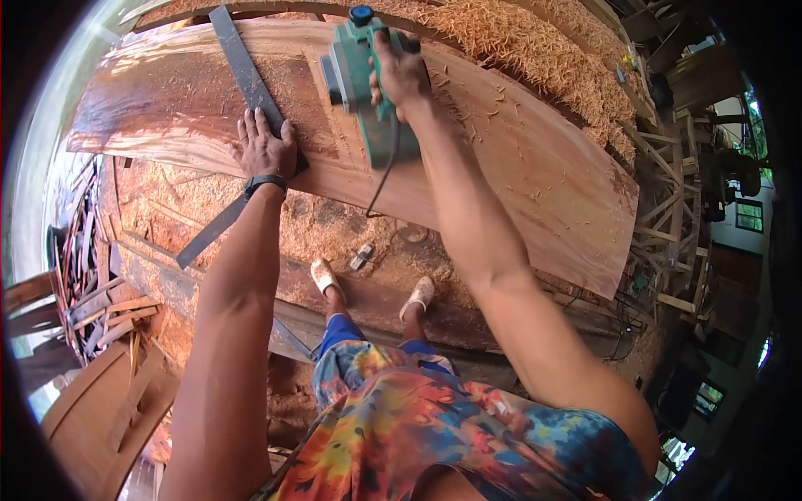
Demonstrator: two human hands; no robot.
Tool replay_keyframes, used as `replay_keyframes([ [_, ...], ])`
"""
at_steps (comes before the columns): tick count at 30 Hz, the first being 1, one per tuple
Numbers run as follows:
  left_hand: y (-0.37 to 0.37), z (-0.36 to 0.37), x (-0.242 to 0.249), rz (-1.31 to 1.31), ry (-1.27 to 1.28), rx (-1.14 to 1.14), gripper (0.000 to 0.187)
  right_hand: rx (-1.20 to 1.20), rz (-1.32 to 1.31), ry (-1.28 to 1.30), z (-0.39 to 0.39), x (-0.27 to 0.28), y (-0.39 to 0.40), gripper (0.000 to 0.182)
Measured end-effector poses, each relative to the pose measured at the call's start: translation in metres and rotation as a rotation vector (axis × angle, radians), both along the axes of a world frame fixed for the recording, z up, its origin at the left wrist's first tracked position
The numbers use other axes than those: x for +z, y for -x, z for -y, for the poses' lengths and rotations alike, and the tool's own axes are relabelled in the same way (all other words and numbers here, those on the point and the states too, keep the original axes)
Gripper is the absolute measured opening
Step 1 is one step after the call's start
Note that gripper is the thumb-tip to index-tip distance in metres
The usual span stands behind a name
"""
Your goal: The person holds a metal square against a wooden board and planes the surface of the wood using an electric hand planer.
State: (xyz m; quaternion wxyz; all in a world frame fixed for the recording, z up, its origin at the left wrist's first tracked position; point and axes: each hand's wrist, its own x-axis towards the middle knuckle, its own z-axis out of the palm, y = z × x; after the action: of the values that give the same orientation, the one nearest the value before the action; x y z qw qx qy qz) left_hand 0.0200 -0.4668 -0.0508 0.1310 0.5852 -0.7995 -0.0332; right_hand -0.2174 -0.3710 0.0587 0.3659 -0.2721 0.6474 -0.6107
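One wide board (543,184) lies beneath the green planer (380,138) my right fingers (383,46) clamp, best guided flat and steady; my left fingers (261,123), slightly apart, press the dark metal strip (238,63).

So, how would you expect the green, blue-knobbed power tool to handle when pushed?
The power tool is probably heavy, given its bulky body. Its long shape suggests sliding rather than tipping, though the thin dark cord hanging past the reddish-brown wooden board might tug.
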Motion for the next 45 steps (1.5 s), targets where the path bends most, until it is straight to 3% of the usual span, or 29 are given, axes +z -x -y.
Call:
replay_keyframes([
  [4,-0.001,-0.002,-0.002,0.015,-0.007,0.004,0.076,-0.009,0.074,-0.045,-0.096,0.007,-0.047,0.062],
  [7,0.001,-0.001,-0.001,0.019,-0.006,0.006,0.075,-0.026,0.113,0.008,-0.183,0.006,-0.089,0.044],
  [12,0.000,-0.004,0.002,0.024,-0.013,0.015,0.075,0.011,0.178,-0.070,-0.267,0.010,-0.125,0.046],
  [19,0.003,-0.005,0.006,-0.005,-0.016,0.012,0.075,0.011,0.150,-0.035,-0.206,0.005,-0.097,0.049],
  [28,0.002,-0.005,0.009,0.039,-0.036,0.016,0.075,-0.061,0.031,-0.026,-0.030,0.002,-0.022,0.057],
  [32,0.002,-0.005,0.004,0.001,0.012,0.019,0.075,-0.066,0.046,0.093,0.050,-0.015,0.018,0.056],
  [35,0.001,-0.003,0.001,-0.009,-0.001,0.011,0.076,-0.062,-0.047,-0.097,0.073,0.003,0.035,0.065],
  [39,0.000,0.002,-0.005,0.011,0.036,0.011,0.076,-0.104,-0.057,-0.026,0.049,-0.003,0.018,0.062],
  [40,0.000,0.001,-0.006,0.013,0.052,0.008,0.076,-0.111,-0.063,0.059,0.025,0.003,0.003,0.061],
  [45,0.000,0.000,-0.003,0.019,0.026,0.009,0.077,-0.001,0.074,-0.062,-0.117,0.001,-0.059,0.051],
])
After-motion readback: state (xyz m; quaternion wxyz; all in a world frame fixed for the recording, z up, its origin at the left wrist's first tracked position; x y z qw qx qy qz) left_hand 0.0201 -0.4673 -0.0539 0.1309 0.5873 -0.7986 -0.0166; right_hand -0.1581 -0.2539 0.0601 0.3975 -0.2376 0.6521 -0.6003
